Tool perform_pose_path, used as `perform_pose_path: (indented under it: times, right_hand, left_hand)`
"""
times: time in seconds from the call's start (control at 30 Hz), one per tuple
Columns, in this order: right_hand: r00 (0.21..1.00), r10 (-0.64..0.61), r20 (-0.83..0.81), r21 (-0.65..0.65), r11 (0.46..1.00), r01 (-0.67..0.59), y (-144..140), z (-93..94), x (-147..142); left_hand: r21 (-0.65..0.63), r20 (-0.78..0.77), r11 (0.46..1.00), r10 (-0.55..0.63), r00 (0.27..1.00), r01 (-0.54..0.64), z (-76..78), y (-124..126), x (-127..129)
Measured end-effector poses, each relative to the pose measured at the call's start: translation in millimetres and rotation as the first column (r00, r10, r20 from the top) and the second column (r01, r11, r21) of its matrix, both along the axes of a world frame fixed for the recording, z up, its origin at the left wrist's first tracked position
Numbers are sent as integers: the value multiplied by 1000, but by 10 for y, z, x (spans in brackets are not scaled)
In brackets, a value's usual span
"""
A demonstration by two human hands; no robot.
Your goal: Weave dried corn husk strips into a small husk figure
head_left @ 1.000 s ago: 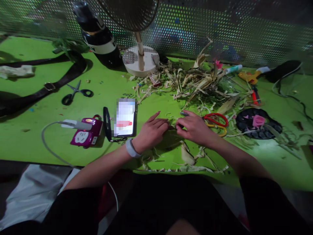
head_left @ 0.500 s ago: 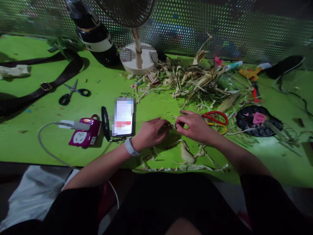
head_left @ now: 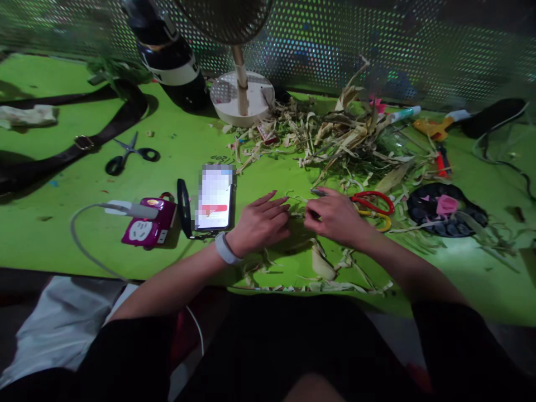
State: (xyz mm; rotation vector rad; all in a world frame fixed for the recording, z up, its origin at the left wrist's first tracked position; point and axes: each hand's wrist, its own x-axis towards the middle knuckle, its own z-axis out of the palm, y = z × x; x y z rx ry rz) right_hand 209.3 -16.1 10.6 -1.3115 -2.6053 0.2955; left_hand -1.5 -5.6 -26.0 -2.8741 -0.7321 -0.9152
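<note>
My left hand (head_left: pixel 260 223) and my right hand (head_left: pixel 335 215) meet over the green table (head_left: pixel 62 234), pinching a thin dried leaf strip (head_left: pixel 298 211) between their fingertips. The left fingers are stretched forward, the right ones curled around the strip. A white band sits on my left wrist. Loose husk scraps (head_left: pixel 322 268) lie under and in front of both hands. Red and yellow scissors (head_left: pixel 372 207) rest just right of my right hand.
A lit phone (head_left: pixel 214 196) stands left of my hands, beside a purple power strip (head_left: pixel 146 228). Black scissors (head_left: pixel 129 155), a dark strap (head_left: pixel 84 144), a fan base (head_left: pixel 242 100), a husk pile (head_left: pixel 343 139), a glue gun (head_left: pixel 435 127) and a black tray (head_left: pixel 444 207) surround them.
My left fingers curled in, then stretched forward again. My right hand stayed on the strip, shifting only slightly. The view wobbled a little.
</note>
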Motion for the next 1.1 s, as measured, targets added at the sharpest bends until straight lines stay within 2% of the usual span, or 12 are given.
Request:
perform_pose_path:
  times: [0.1,0.2,0.27,0.33,0.4,0.47,0.53,0.6,0.73,0.8,0.9,1.1]
  right_hand:
    - [992,-75,99,12,997,74,50,-55,48]
    - [971,-189,145,1,982,191,115,-82,119]
    - [960,-269,79,-65,959,274,157,-73,168]
    - [947,-312,-68,-189,937,295,189,-52,206]
    - [938,-281,-205,-329,922,204,210,-36,223]
    - [952,-157,-261,-408,912,38,220,-35,219]
    - [965,-21,-263,-415,905,-94,223,-46,203]
    - [963,49,-264,-375,915,-149,219,-58,186]
    - [949,86,-304,-292,939,-179,201,-63,166]
    - [944,106,-311,-272,942,-196,190,-56,161]
    - [946,100,-308,-263,947,-186,171,-44,153]
    - [963,99,-249,-171,975,-144,154,-104,144]
  left_hand:
    - [45,3,999,19,1000,-20,29,35,-23]
    - [33,11,999,35,999,-36,56,71,-42]
    - [-10,18,999,48,999,-48,62,83,-43]
    - [-49,11,998,39,999,-38,55,80,-34]
    - [-69,-2,997,22,1000,-22,40,69,-20]
    - [-76,-1,997,21,1000,-21,27,61,-9]
    - [-89,14,995,39,999,-38,26,59,-4]
    - [-126,23,991,39,999,-36,38,61,-6]
    - [-246,56,969,14,998,0,52,65,-14]
    - [-267,66,963,-12,998,30,34,65,-12]
    - [-230,37,971,-53,998,60,-5,57,-1]
    - [-88,-54,995,-43,998,38,-4,33,10]
